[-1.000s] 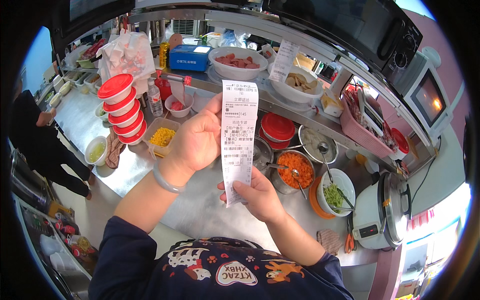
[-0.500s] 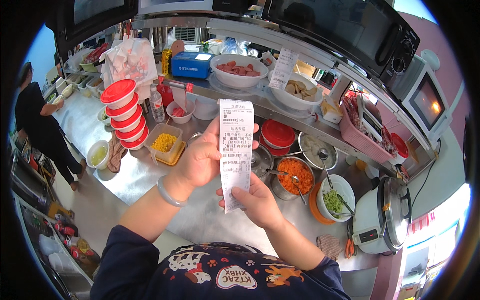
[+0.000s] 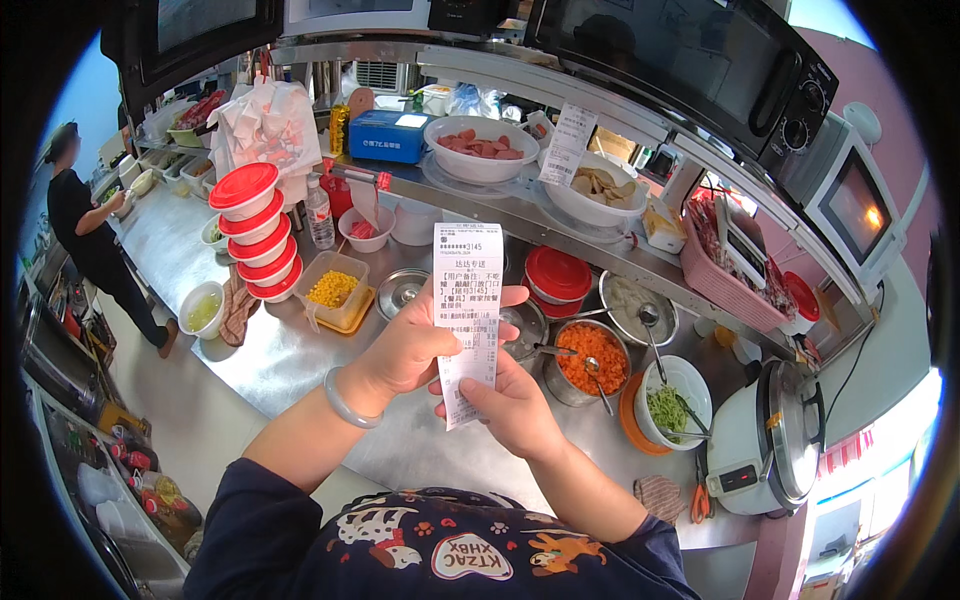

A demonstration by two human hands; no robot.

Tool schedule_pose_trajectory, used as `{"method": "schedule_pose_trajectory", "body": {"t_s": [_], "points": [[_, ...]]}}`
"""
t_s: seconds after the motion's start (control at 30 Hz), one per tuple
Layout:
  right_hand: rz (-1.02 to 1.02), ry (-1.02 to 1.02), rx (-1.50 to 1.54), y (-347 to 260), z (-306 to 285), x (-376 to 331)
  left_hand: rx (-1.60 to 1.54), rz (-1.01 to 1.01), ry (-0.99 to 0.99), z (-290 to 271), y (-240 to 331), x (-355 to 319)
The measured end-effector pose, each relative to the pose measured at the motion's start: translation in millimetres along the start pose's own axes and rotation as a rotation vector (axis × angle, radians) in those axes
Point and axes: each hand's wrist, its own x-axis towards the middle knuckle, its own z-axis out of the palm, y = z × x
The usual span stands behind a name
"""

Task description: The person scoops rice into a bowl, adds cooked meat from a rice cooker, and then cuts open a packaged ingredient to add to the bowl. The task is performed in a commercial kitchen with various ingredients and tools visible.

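A long paper receipt [image 3: 467, 320] is held upright over the steel counter [image 3: 290, 360], the left hand [image 3: 415, 345] gripping its side, the right hand [image 3: 510, 405] pinching its bottom. Since a second ago it sits lower and closer, steadied for reading. Beyond: red-lidded tubs [image 3: 255, 230], a corn container [image 3: 333, 290], a rice cooker [image 3: 765, 440], microwaves above.

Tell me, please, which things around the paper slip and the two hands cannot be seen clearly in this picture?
- Head view: the left hand has its palm hidden behind the paper slip.
- The steel pot is partly covered by the slip and the right hand.
- The red-lidded containers: contents hidden by their lids.
- The rice cooker: lid closed, inside unseen.
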Motion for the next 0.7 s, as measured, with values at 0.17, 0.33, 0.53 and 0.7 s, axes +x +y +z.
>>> {"method": "schedule_pose_trajectory", "body": {"t_s": [0.17,0.33,0.53,0.7], "points": [[0.008,-0.025,0.002,0.6,-1.3,0.0,0.017,0.029,0.031,-0.7,-4.6,-3.0],[0.086,-0.060,-0.232,11.3,-5.7,5.1,0.027,0.120,0.184,-13.3,12.0,-5.3],[0.051,-0.021,-0.525,33.5,4.1,24.1,-0.079,0.309,0.158,-48.1,53.9,-4.5],[-0.008,0.023,-0.648,42.8,12.5,55.7,-0.152,0.216,0.133,-95.0,77.5,5.5]]}}
